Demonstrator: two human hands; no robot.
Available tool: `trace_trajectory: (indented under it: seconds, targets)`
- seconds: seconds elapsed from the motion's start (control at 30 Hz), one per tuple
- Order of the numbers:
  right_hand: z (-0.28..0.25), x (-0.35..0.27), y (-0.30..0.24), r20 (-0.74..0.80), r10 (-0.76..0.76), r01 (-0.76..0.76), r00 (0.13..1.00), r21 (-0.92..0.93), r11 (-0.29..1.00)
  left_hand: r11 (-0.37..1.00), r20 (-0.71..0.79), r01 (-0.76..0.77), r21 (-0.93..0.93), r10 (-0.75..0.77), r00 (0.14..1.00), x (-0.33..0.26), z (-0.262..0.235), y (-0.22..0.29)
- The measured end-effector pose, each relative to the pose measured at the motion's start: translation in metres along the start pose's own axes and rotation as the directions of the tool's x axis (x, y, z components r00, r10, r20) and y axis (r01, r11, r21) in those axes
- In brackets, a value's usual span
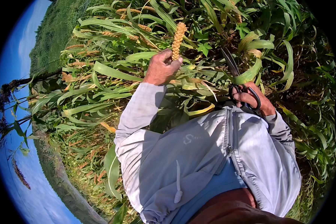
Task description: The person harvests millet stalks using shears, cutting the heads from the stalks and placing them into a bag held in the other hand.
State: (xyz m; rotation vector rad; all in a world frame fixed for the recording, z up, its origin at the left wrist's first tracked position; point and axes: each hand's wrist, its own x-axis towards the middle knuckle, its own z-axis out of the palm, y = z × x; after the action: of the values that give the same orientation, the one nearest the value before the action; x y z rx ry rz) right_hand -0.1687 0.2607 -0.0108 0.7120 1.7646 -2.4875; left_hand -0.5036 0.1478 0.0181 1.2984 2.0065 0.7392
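Observation:
My left hand (160,70) is closed around the lower end of a golden, knobbly millet ear (179,36), which points upward above the thumb and fingers. Whether the ear is still joined to its stalk is hidden behind the hand. To the right, my right hand (264,102) grips a pair of scissors (232,64) by its black looped handles. Their dark blades point up and a little left, among leaves and apart from the ear. A broad green leaf (249,71) curls close to the blades and handles.
Dense millet plants with long leaves (112,71) surround both hands. Several other ears, such as a drooping ear (147,42), hang beyond my left hand. Dark seed heads (20,174) stand against the sky at the far left. Broad-leaved greenery (204,47) grows between the hands.

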Motion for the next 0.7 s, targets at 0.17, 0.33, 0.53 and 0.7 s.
trace_trajectory:
  seconds: [0.17,0.33,0.53,0.7]
  targets:
    - [0.058,0.033,-0.040,0.258,0.054,-0.021,0.965,-0.129,0.991,0.810,-0.479,-0.164,-0.563,-0.157,0.864,-0.035,-0.066,-0.025]
    - [0.097,0.104,-0.013,0.389,0.222,-0.232,0.894,-0.023,0.973,0.774,-0.471,-0.243,-0.585,-0.080,0.879,-0.060,-0.080,-0.047]
    - [0.118,0.152,0.008,0.438,0.324,-0.421,0.838,0.144,0.896,0.753,-0.232,-0.075,-0.653,-0.106,0.967,-0.086,-0.078,-0.026]
    - [0.128,0.142,-0.004,0.378,0.345,-0.386,0.859,0.035,0.922,0.662,-0.438,-0.282,-0.694,-0.078,0.896,-0.099,-0.073,-0.036]
